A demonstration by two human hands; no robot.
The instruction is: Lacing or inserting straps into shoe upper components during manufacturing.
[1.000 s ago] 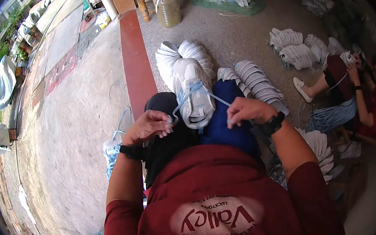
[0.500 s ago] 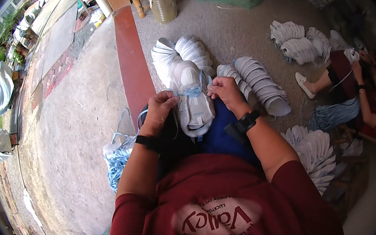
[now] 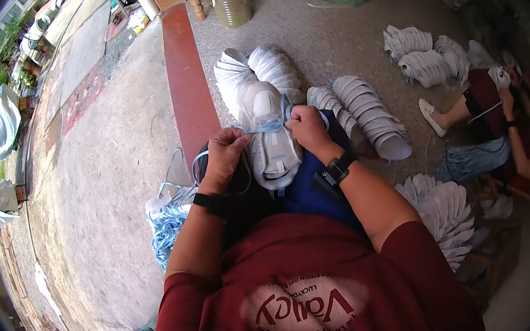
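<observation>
A white shoe upper point(image 3: 273, 156) lies over my lap, its heel end toward me. Light-blue shoelace point(image 3: 269, 126) runs across its middle and up one side. My left hand point(image 3: 228, 149) is at the upper's left edge, thumb and fingers pinched on the lace. On the other side my right hand point(image 3: 308, 128) is closed, its fingertips at the lace close to the upper's right edge. Loose lace loops hang beside my left wrist. A bundle of light-blue laces point(image 3: 168, 227) lies by my left forearm.
Beyond the shoe upper stand stacked white uppers point(image 3: 274, 65). More stacks point(image 3: 370, 119) lie to the right, with a fanned pile point(image 3: 440, 217) near my right elbow. A co-worker point(image 3: 526, 140) sits at the far right. A large plastic jug point(image 3: 231, 1) stands ahead.
My right hand has shifted slightly left and up, closer to the upper's middle. The left hand stays nearly where it was. The whole view has shifted slightly.
</observation>
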